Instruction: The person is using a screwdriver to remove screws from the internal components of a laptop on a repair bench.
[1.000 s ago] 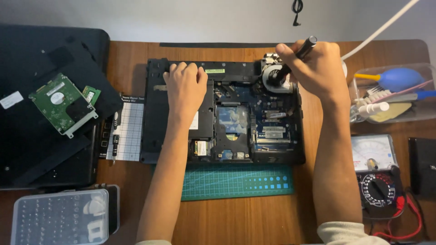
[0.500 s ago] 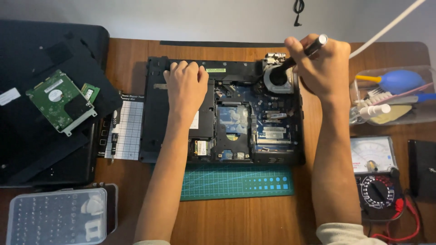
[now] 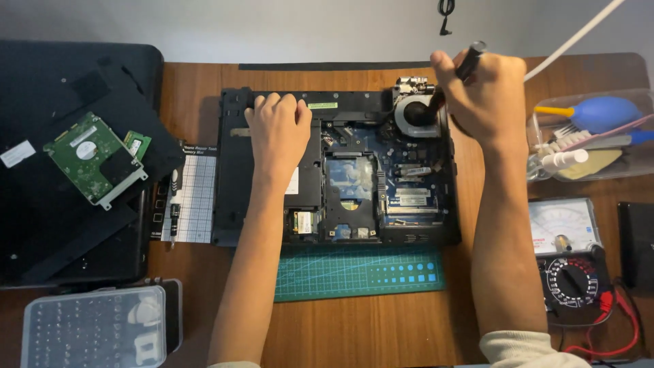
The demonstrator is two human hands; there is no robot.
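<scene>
- Right hand [image 3: 485,95] is closed in a fist around a dark brush [image 3: 458,73], handle slanting up toward one o'clock, bristle end down on the round cooling fan [image 3: 417,116] at the laptop's two o'clock corner; the fist grip seems to suit scrubbing down into the fan housing.
- Left hand [image 3: 277,129] lies flat, palm down and fingers spread, holding nothing, pressed on the opened laptop base [image 3: 235,170] toward its eleven o'clock corner, apparently steadying the chassis while the brush works.
- Laptop base sits mid-desk with its underside cover off, blue circuit board exposed, and its near edge resting on a green cutting mat [image 3: 357,272] at six o'clock, probably to protect the wooden desk [image 3: 381,334].
- At nine o'clock a dark removed panel [image 3: 68,204] lies flat and carries a bare hard drive [image 3: 95,167], green board up, with a small green card [image 3: 138,144] just beside it; both look set aside out of the way.
- Between panel and laptop lies a white gridded screw mat [image 3: 194,201], with a few small dark parts along its left edge.
- At seven o'clock, a clear plastic bit case [image 3: 92,327], lid shut, holds rows of small bits; details too fine to tell.
- At three o'clock, a clear plastic tray [image 3: 545,143] holds a blue air blower [image 3: 603,112], a small white bottle [image 3: 562,160], and other cleaning tools, including something pale yellow beneath.
- At four o'clock, an analogue multimeter [image 3: 569,252] lies face up, red lead [image 3: 623,334] looped beside it.
</scene>
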